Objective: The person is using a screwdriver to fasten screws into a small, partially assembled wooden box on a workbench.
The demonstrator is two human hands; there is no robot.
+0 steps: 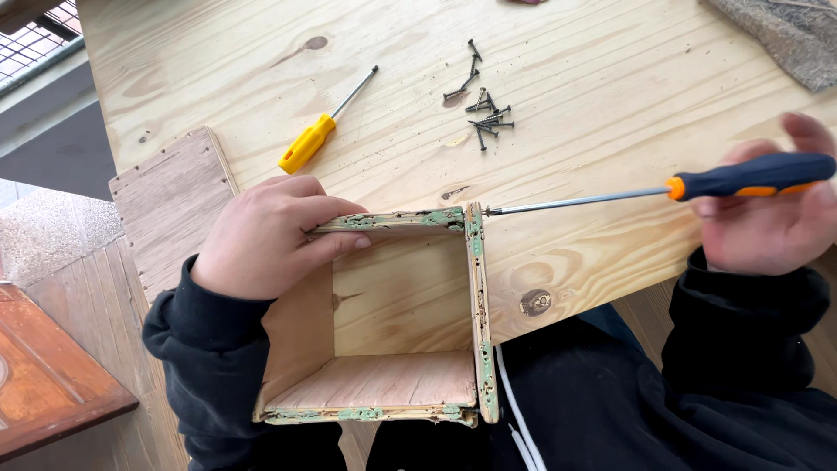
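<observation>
We hold the open wooden box (397, 323) at the near edge of the pine table (610, 78), its mouth facing up toward us, with our left hand (266, 235) clamped over the far-left wall, fingers curled across the top edge and pressing on it. Our right hand (767, 218) is closed around the dark blue and orange screwdriver (663, 187), gripping its handle out at the right edge of the view.

What matters here is the line of the tool. Its long axis runs almost level from right to left, sloping slightly down toward the box, and the tip meets the outer face of the box's right wall at the far corner, where that wall joins the far wall. So the shaft stands square to the right wall, with the left hand bracing from the opposite side.

A yellow screwdriver (323, 126) lies loose on the table beyond the left hand, and a small heap of dark screws (484, 109) sits farther off, beyond the shaft.
</observation>
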